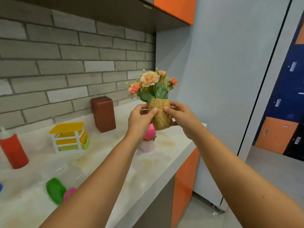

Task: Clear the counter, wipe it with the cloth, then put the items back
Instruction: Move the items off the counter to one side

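Observation:
A small flower pot (160, 115) wrapped in yellow printed paper holds pink and peach artificial flowers (150, 79). Both hands hold it in the air above the right end of the white counter (166, 155). My left hand (141, 117) grips its left side with the thumb on the front. My right hand (181, 117) grips its right side, fingers curled behind. No cloth is in view.
On the counter stand a brown block (103, 114), a small yellow and white rack (69, 139), a red squeeze bottle (14, 150), a pink pot with a pink top (148, 142), clear plastic containers (65, 171) and green (55, 190) and pink items (69, 193). A grey wall rises at the right.

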`<act>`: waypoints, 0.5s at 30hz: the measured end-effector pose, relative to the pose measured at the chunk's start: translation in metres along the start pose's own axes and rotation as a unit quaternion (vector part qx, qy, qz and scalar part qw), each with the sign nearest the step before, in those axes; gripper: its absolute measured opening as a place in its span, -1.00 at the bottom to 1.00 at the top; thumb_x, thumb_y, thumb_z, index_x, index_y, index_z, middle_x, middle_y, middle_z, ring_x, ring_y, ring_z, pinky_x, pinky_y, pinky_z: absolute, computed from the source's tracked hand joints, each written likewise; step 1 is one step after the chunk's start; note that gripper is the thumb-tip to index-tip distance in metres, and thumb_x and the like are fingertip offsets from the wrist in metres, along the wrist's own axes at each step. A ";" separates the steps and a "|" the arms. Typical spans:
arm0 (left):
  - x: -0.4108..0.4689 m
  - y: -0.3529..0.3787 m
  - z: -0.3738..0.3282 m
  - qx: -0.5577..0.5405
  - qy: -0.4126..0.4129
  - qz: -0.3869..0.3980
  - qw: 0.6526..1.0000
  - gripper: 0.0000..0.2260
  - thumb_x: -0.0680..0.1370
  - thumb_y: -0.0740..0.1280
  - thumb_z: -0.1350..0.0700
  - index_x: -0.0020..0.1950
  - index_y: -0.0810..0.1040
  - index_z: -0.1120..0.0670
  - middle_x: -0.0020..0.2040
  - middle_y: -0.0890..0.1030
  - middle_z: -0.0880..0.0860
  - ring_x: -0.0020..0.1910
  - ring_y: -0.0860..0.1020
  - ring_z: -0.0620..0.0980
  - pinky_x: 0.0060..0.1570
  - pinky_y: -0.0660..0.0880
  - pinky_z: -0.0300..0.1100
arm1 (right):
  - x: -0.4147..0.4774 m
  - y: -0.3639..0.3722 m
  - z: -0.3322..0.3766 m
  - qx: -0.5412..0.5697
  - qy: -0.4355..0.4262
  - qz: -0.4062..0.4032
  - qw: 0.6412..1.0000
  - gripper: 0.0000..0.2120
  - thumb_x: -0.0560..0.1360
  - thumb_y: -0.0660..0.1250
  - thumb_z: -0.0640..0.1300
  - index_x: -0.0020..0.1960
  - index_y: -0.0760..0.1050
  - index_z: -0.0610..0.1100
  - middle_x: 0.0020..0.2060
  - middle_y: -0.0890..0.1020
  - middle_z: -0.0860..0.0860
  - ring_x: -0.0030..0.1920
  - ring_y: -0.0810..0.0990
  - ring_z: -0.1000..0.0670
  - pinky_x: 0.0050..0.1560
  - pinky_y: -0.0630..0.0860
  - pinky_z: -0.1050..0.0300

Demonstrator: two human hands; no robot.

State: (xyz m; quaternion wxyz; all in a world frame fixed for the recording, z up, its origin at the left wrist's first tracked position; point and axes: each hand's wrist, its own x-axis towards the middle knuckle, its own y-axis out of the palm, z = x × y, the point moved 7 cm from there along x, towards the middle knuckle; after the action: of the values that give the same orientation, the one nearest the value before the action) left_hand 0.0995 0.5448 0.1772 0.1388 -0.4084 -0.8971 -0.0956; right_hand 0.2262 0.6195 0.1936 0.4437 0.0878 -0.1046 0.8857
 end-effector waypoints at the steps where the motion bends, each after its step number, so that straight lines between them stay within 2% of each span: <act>1: 0.009 0.009 0.002 0.000 0.002 0.011 1.000 -0.80 0.49 0.39 0.11 0.09 0.50 0.08 0.08 0.59 0.19 0.07 0.59 0.15 0.08 0.56 0.08 | 0.008 -0.007 -0.002 0.003 -0.002 -0.010 1.000 -0.66 0.56 0.27 -0.15 0.31 0.41 -0.18 0.03 0.55 -0.08 -0.09 0.58 0.04 -0.25 0.55 0.24; 10: 0.077 0.079 0.037 -0.012 -0.008 0.026 1.000 -0.80 0.44 0.43 0.10 0.02 0.52 0.06 0.06 0.61 0.19 0.05 0.60 0.14 0.09 0.55 0.10 | 0.075 -0.069 -0.034 -0.002 0.008 -0.044 0.999 -0.67 0.55 0.28 -0.15 0.29 0.42 -0.17 0.00 0.56 -0.07 0.01 0.58 -0.05 -0.10 0.58 0.14; 15: 0.115 0.119 0.060 -0.010 -0.017 0.005 1.000 -0.84 0.47 0.41 0.12 0.02 0.51 0.05 0.06 0.61 0.17 0.06 0.59 0.13 0.11 0.54 0.10 | 0.118 -0.105 -0.053 0.000 0.011 -0.027 1.000 -0.70 0.56 0.26 -0.15 0.27 0.42 -0.15 -0.07 0.56 -0.01 -0.08 0.58 0.05 -0.07 0.57 0.12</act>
State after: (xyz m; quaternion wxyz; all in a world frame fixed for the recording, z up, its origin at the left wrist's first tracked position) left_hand 0.1073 0.7198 0.1647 0.1195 -0.4159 -0.8963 -0.0970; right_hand 0.2374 0.7855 0.1827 0.4682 0.0809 -0.0971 0.8745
